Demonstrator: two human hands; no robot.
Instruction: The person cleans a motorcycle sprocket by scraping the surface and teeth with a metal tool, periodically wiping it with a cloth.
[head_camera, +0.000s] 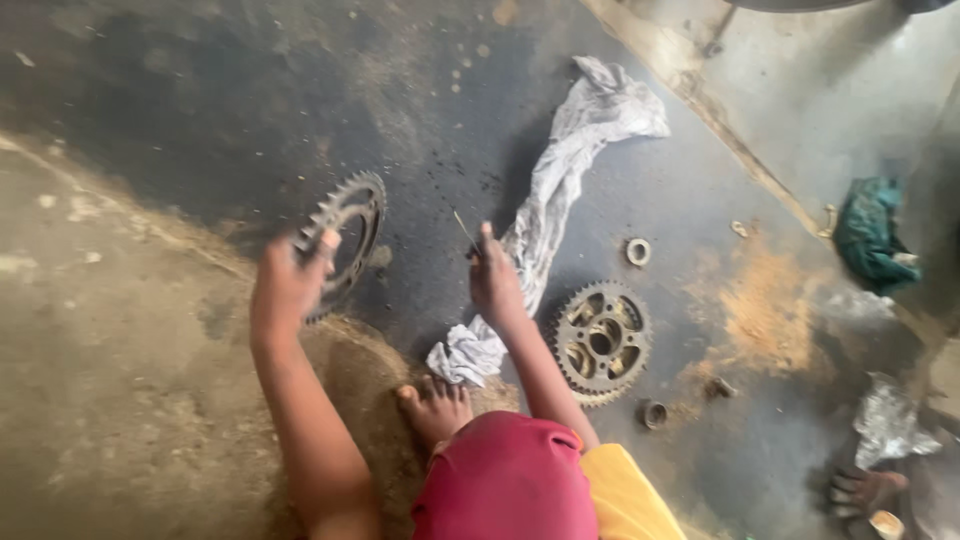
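Note:
My left hand (287, 283) grips a dark toothed sprocket ring (345, 235) by its lower edge and holds it tilted above the oily floor. My right hand (493, 275) pinches a thin metal pin (464, 229) that points up and left. A second sprocket with a golden hub (601, 341) lies flat on the floor just right of my right forearm. A dirty white rag (560, 190) stretches across the floor behind my right hand. My bare foot (437, 408) rests between my arms.
A small metal ring (638, 251) and two small bushings (654, 413) lie near the flat sprocket. A green cloth (872, 233) sits at the right by a raised concrete edge (745, 150). Another person's foot (862, 490) and crumpled foil (888, 425) are at lower right.

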